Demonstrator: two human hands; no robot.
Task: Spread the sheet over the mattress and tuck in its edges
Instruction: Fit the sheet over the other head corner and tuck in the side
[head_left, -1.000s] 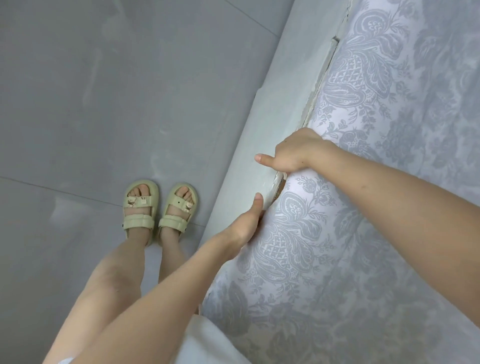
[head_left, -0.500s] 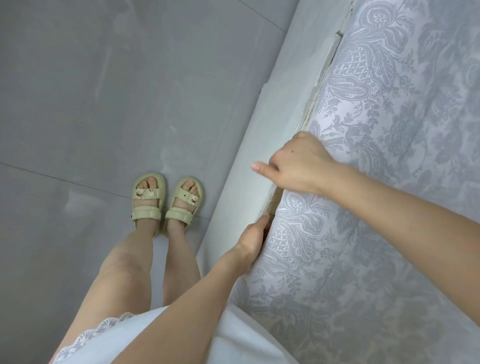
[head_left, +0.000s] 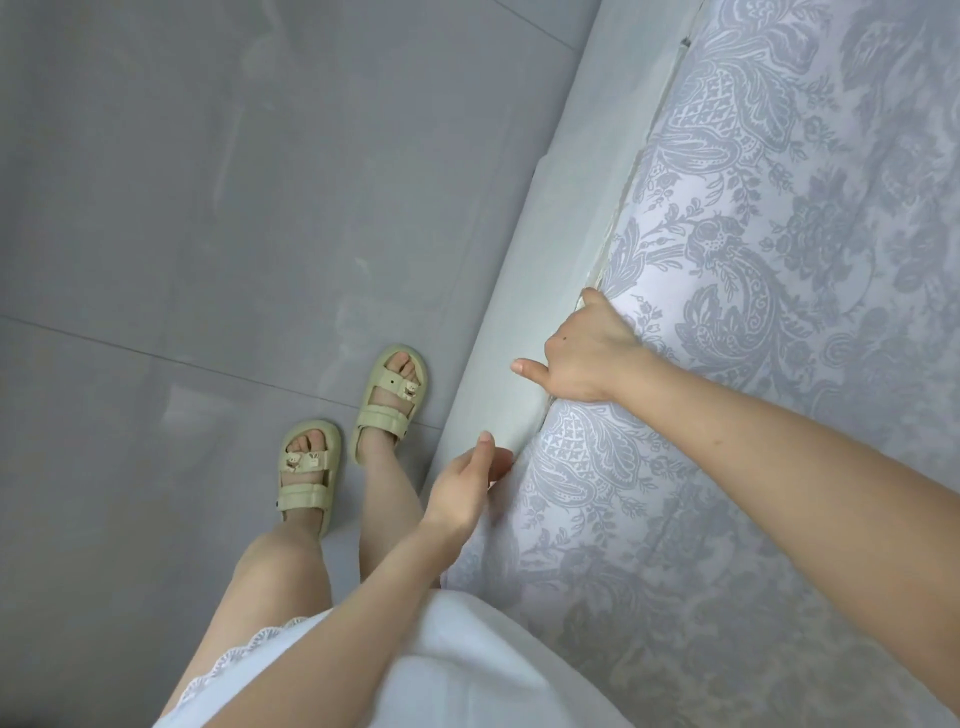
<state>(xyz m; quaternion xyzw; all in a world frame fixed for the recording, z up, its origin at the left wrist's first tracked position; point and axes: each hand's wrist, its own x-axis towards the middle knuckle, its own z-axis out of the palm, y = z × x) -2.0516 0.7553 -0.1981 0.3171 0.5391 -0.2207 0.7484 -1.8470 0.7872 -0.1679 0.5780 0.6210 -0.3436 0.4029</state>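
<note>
A pale sheet with a grey floral pattern covers the mattress on the right; the mattress itself is hidden under it. My right hand sits on the sheet's edge where it meets the bed frame. Its fingers curl down over the covered edge into the gap and are hidden, and its thumb sticks out over the frame. Lower down, my left hand touches the sheet's edge with relaxed fingers and holds nothing.
The pale grey bed frame runs diagonally from top right to bottom centre. Left of it lies grey tiled floor. My feet in pale green sandals stand close beside the frame. My white garment fills the bottom centre.
My left hand has drawn back from the gap, so its fingers now show. My right hand has stayed on the sheet's edge. One foot has stepped back, so my feet are no longer side by side.
</note>
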